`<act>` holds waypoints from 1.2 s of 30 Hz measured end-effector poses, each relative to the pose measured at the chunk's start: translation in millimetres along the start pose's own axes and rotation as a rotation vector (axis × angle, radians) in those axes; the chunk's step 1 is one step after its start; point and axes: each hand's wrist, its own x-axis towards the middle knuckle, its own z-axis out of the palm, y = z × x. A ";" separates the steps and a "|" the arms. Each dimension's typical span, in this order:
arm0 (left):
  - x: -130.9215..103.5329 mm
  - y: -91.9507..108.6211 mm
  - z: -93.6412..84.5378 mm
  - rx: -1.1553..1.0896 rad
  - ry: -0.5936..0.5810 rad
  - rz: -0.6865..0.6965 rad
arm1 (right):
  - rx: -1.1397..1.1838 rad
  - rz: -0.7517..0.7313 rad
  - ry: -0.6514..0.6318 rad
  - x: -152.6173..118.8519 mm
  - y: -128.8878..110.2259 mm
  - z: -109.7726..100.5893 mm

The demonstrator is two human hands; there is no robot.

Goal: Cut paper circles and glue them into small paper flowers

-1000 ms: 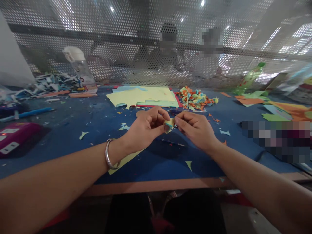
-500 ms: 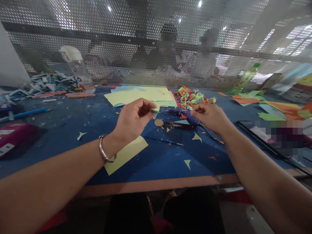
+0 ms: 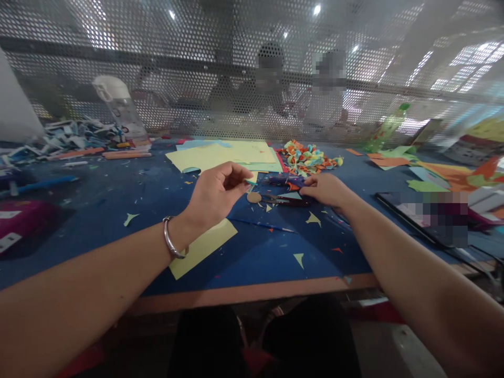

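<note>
My left hand pinches a small piece of green and yellow paper between thumb and fingertips, above the blue table. Farther right, my right hand has its fingers closed round the handle of a dark blue glue gun, whose nozzle points left. Between the hands lie a round brown disc and dark-handled scissors. A blue brush rests nearer the front. One yellow sheet is partly under my left wrist.
Behind the hands are stacked yellow sheets and a heap of colourful paper pieces. A phone lies right, near cables. A white-lidded bottle stands back left, a green-capped bottle back right.
My right hand has moved slightly left and closed round the glue gun's handle, where it was only at its edge before. My left hand still pinches the paper piece. The view has shifted a little.
</note>
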 end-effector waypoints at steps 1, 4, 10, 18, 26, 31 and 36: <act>0.2 -0.2 0.0 0.004 -0.001 -0.002 | 0.050 0.017 -0.005 -1.6 -1.4 -0.2; 0.7 -0.4 -0.9 0.021 0.003 0.000 | 0.251 0.065 -0.026 -8.0 -7.4 -2.0; 1.3 -1.2 -2.9 -0.016 0.006 0.002 | 0.656 0.094 -0.010 -15.3 -16.9 -9.3; 2.9 -8.6 -2.1 -0.013 0.026 0.008 | 1.109 0.050 0.181 -24.7 -23.8 -18.7; 2.7 -6.8 -0.1 -0.038 0.036 -0.018 | 1.147 0.017 -0.051 -30.2 -27.4 -30.5; 1.5 -5.1 0.8 -0.053 0.016 -0.025 | 1.075 -0.008 -0.117 -40.5 -37.1 -23.5; 3.5 -7.3 -2.7 -0.040 0.044 0.007 | 0.901 -0.155 -0.150 -46.7 -38.0 -14.6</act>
